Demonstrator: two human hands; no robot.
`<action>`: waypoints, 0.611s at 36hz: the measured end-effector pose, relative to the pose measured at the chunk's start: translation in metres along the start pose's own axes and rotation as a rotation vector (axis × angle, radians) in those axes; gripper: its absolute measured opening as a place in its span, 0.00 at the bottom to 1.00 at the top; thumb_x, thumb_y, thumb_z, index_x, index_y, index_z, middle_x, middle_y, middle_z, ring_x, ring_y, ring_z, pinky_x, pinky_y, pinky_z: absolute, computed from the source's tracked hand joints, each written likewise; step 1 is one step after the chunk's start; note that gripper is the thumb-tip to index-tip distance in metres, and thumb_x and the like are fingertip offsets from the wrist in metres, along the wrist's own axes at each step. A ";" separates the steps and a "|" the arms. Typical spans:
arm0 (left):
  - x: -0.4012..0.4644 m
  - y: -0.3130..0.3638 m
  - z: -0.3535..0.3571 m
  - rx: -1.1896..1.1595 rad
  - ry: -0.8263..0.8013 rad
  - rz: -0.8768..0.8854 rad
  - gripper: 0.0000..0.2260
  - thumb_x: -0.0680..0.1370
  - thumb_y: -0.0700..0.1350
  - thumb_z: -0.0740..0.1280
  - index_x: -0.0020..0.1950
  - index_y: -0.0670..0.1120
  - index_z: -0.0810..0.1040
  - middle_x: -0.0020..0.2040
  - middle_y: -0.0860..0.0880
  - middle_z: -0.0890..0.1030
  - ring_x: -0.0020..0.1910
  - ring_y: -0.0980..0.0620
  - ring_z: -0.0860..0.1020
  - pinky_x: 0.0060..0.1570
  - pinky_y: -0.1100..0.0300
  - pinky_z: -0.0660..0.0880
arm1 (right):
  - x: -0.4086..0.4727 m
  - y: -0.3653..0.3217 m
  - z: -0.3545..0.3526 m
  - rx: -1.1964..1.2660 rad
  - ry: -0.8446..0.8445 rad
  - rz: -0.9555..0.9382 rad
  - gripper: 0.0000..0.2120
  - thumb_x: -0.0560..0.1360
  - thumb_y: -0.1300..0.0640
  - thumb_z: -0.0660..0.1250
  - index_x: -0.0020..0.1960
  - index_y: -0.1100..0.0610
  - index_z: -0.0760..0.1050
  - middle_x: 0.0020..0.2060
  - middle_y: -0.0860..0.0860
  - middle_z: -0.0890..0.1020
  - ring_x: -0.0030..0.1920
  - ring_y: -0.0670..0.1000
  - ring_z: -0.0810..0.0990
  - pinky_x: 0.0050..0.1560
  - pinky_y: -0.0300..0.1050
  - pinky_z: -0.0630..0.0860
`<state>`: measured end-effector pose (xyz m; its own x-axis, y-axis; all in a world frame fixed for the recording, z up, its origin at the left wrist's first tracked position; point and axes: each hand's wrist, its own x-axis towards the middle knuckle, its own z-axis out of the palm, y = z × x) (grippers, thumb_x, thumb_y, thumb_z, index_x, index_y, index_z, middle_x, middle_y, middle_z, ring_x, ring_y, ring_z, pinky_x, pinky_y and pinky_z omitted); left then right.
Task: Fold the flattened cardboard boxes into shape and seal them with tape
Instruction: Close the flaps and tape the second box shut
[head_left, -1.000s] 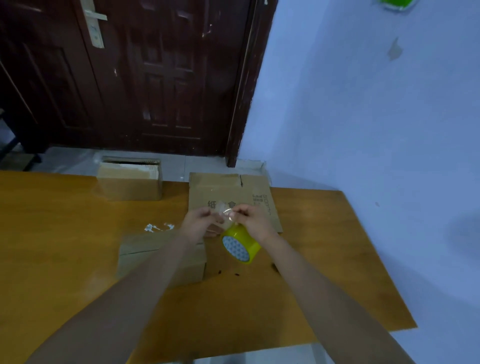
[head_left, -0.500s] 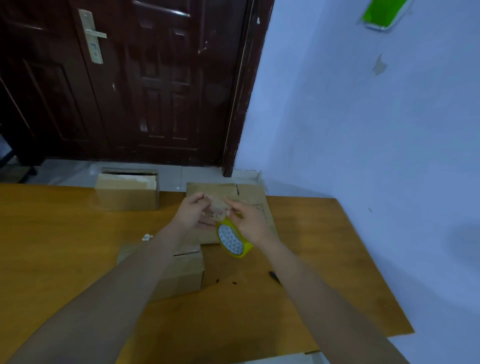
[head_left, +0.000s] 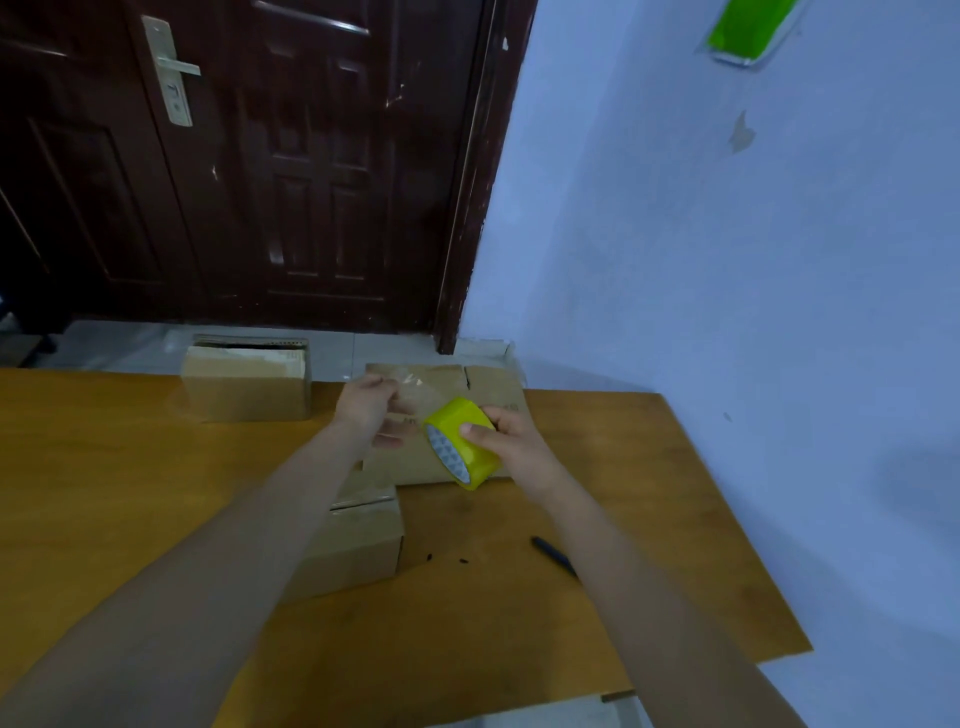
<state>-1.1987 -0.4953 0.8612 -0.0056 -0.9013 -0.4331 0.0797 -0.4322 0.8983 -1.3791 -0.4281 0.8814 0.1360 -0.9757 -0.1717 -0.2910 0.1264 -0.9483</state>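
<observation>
My right hand (head_left: 506, 436) grips a yellow tape roll (head_left: 460, 441) held in the air above the table. My left hand (head_left: 369, 408) pinches the clear free end of the tape (head_left: 413, 387), drawn out a short way to the upper left of the roll. Beneath both hands lies a flattened cardboard box (head_left: 488, 395) with printed marks. A folded cardboard box (head_left: 358, 540) stands nearer to me, partly hidden by my left forearm. Another folded box (head_left: 247, 384) sits at the table's far edge.
The wooden table (head_left: 104, 493) reaches the blue wall on the right. A dark pen (head_left: 553, 555) lies right of the near box, with small dark specks (head_left: 447, 559) beside it. A dark wooden door stands beyond the table.
The hands rose and drew apart: my left hand pulled the tape end to the upper left while my right hand turned the roll. The camera tilted upward.
</observation>
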 end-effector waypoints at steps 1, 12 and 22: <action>0.000 0.001 0.001 0.044 0.002 0.032 0.05 0.81 0.44 0.59 0.50 0.45 0.72 0.42 0.45 0.81 0.24 0.47 0.80 0.32 0.55 0.76 | -0.001 0.000 0.000 -0.001 0.011 0.010 0.07 0.73 0.52 0.68 0.37 0.52 0.76 0.34 0.50 0.79 0.36 0.50 0.78 0.38 0.44 0.72; -0.004 -0.001 0.017 0.322 -0.030 0.248 0.12 0.80 0.38 0.60 0.35 0.41 0.71 0.38 0.43 0.81 0.22 0.50 0.76 0.24 0.61 0.70 | 0.003 -0.011 0.005 -0.025 -0.026 0.262 0.07 0.77 0.54 0.65 0.42 0.55 0.75 0.37 0.51 0.79 0.36 0.49 0.78 0.37 0.41 0.74; 0.004 -0.024 0.015 0.318 0.095 0.218 0.13 0.81 0.40 0.59 0.37 0.45 0.74 0.36 0.45 0.79 0.25 0.49 0.78 0.28 0.58 0.72 | -0.002 0.020 0.018 -0.127 -0.020 0.495 0.18 0.74 0.52 0.68 0.58 0.63 0.77 0.45 0.56 0.80 0.45 0.55 0.79 0.47 0.46 0.76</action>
<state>-1.2152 -0.4890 0.8384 0.0708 -0.9727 -0.2209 -0.2440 -0.2316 0.9417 -1.3680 -0.4201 0.8581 -0.0294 -0.8009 -0.5981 -0.4383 0.5481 -0.7124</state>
